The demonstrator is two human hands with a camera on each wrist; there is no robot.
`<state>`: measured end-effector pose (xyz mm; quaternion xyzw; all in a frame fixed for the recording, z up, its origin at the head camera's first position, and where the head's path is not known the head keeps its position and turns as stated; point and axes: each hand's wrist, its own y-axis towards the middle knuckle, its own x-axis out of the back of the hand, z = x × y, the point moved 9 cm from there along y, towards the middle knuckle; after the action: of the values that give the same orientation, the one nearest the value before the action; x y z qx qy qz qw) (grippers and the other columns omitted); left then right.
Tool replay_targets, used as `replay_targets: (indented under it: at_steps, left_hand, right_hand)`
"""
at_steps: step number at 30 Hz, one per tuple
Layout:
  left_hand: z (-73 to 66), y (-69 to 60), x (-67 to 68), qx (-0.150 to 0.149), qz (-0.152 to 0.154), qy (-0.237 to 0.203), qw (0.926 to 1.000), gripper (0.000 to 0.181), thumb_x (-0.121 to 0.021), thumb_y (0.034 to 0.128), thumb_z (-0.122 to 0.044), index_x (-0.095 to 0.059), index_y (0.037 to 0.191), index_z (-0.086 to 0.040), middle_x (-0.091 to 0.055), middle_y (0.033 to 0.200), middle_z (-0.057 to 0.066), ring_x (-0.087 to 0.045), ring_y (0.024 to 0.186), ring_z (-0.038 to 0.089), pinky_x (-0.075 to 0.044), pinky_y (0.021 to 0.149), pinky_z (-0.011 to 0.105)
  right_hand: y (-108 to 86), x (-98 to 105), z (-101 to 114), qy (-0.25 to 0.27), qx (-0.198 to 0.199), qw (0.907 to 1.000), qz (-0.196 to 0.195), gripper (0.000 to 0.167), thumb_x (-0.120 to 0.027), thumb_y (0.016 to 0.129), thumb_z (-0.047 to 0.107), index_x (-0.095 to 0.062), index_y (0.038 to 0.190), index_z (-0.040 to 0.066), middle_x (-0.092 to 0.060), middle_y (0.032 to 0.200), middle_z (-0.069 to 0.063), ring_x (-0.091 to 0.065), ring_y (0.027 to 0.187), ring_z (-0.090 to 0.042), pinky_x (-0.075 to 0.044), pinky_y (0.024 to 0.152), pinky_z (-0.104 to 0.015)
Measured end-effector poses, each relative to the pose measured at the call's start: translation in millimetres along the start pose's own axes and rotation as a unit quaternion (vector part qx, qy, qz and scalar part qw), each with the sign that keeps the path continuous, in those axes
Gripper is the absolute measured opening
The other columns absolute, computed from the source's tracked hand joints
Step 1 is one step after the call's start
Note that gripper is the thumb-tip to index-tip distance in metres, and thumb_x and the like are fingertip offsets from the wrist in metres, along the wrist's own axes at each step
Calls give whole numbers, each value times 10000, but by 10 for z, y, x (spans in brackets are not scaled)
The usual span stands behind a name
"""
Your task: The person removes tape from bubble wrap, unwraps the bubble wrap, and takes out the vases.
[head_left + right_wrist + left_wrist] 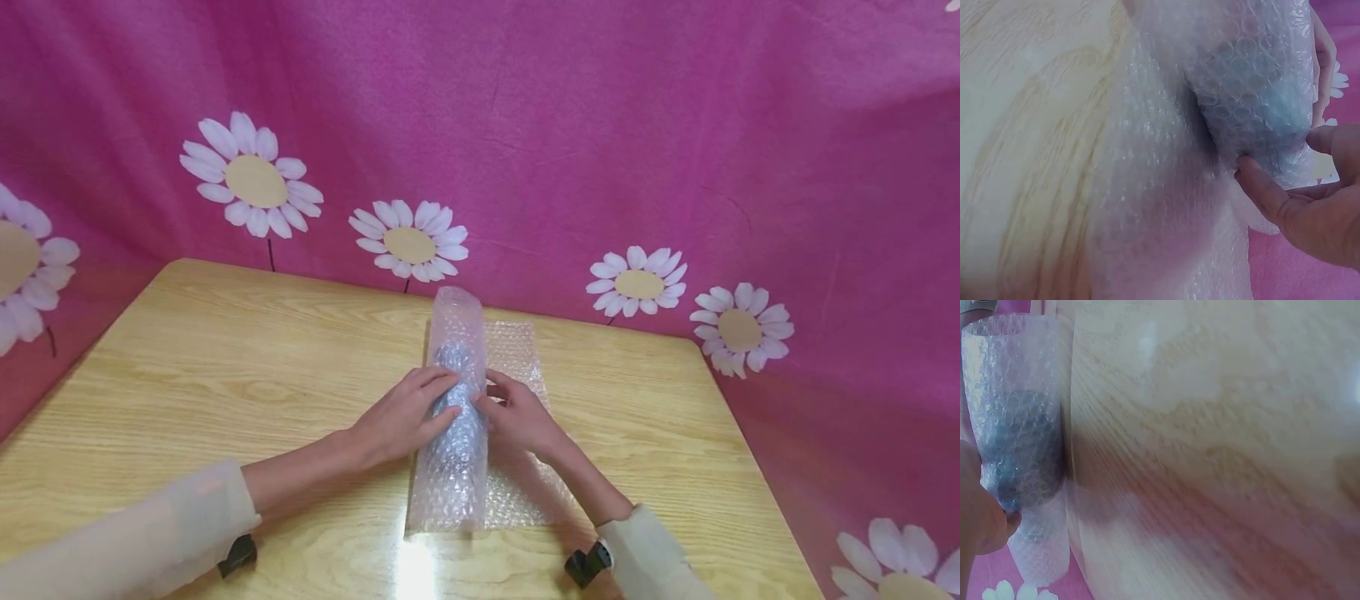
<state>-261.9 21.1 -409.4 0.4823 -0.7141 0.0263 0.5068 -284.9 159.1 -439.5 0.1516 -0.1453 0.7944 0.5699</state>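
Observation:
A roll of bubble wrap [453, 483] lies lengthwise on the table, wound around a bluish-grey object whose kind cannot be made out through the layers. The left wrist view shows that darker core [1025, 444] inside the clear wrap. My left hand [401, 421] grips the roll's left side, thumb and fingers spread over its top. Opposite it, my right hand [525, 421] holds the right side; in the right wrist view its thumb and fingers [1266, 187] press into the wrap. A flat, unrolled stretch of bubble wrap [517, 496] extends rightward from under the roll.
Beneath everything is a light wood-grain table [262, 350]. A pink cloth [525, 125] printed with white daisies hangs behind the table and along its sides. Dark wrist devices [587, 565] sit at both sleeve cuffs.

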Motion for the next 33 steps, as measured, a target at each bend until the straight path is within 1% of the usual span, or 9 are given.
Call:
replay_targets:
  at_steps: [8, 14, 20, 21, 24, 26, 28, 31, 33]
  left_hand:
    - [66, -46, 16, 469, 108, -432, 9979, 501, -657, 964, -241, -560, 1382, 17, -535, 1403, 172, -473, 1319, 324, -370, 1117, 446]
    - [123, -108, 54, 646, -12, -761, 9950, 504, -672, 957, -218, -552, 1387, 16, -526, 1423, 178, -455, 1343, 331, -362, 1120, 455]
    - [206, -198, 104, 890, -171, -1067, 9902, 505, -676, 950, -208, -552, 1385, 17, -513, 1440, 176, -444, 1354, 333, -365, 1115, 471]
    - [218, -210, 112, 933, -197, -1119, 9891, 501, -677, 950, -204, -554, 1383, 16, -517, 1436, 174, -466, 1334, 320, -386, 1102, 467]
    - [252, -242, 123, 1043, -225, -1307, 9857, 496, -676, 948, -177, -549, 1386, 17, -530, 1420, 164, -569, 1159, 260, -487, 991, 436]
    - [269, -254, 125, 1076, -261, -1390, 9841, 494, -680, 942, -156, -547, 1384, 20, -551, 1390, 157, -584, 1015, 218, -530, 886, 409]
    - [273, -253, 127, 1085, -299, -1442, 9831, 500, -683, 934, -137, -543, 1385, 26, -560, 1371, 157, -569, 920, 191, -542, 814, 388]
    - [271, -245, 141, 1116, -380, -1467, 9821, 507, -692, 916, -121, -547, 1377, 30, -573, 1342, 160, -573, 911, 203, -549, 794, 391]
    - [275, -238, 146, 1212, -400, -1462, 9810, 515, -694, 908, -129, -549, 1377, 26, -554, 1369, 165, -572, 958, 212, -545, 819, 391]
  right_hand:
    - [14, -17, 75, -429, -42, 9989, -168, 519, -604, 996, 142, -445, 1441, -72, -603, 1263, -300, -665, 1050, -376, -600, 780, -391]
    - [27, -23, 135, -819, -29, 9960, -356, 591, -647, 977, 211, -433, 1449, -73, -610, 1260, -293, -678, 1024, -380, -588, 826, -408]
    - [26, -59, 180, -1067, -11, 9937, -335, 632, -661, 965, 274, -435, 1461, -45, -600, 1288, -281, -676, 1034, -365, -574, 859, -422]
    - [27, -68, 187, -1047, -14, 9940, -316, 631, -660, 966, 275, -435, 1463, -42, -598, 1292, -280, -673, 1041, -365, -575, 858, -421]
    - [29, -90, 208, -953, 24, 9949, -326, 595, -649, 972, 250, -451, 1453, -40, -604, 1283, -276, -675, 1038, -361, -584, 834, -409]
    - [29, -98, 221, -931, 61, 9950, -358, 564, -639, 978, 233, -467, 1445, -33, -613, 1273, -266, -679, 1027, -353, -588, 819, -399]
    - [26, -95, 231, -969, 129, 9943, -424, 529, -629, 984, 214, -488, 1430, -33, -624, 1256, -260, -682, 1016, -351, -588, 814, -401]
    - [12, -95, 219, -1016, 134, 9937, -461, 509, -614, 993, 209, -493, 1425, -32, -621, 1267, -248, -669, 1048, -359, -578, 843, -415]
    - [2, -102, 190, -978, 98, 9942, -446, 505, -601, 998, 218, -494, 1424, -31, -613, 1282, -246, -659, 1071, -373, -572, 860, -430]
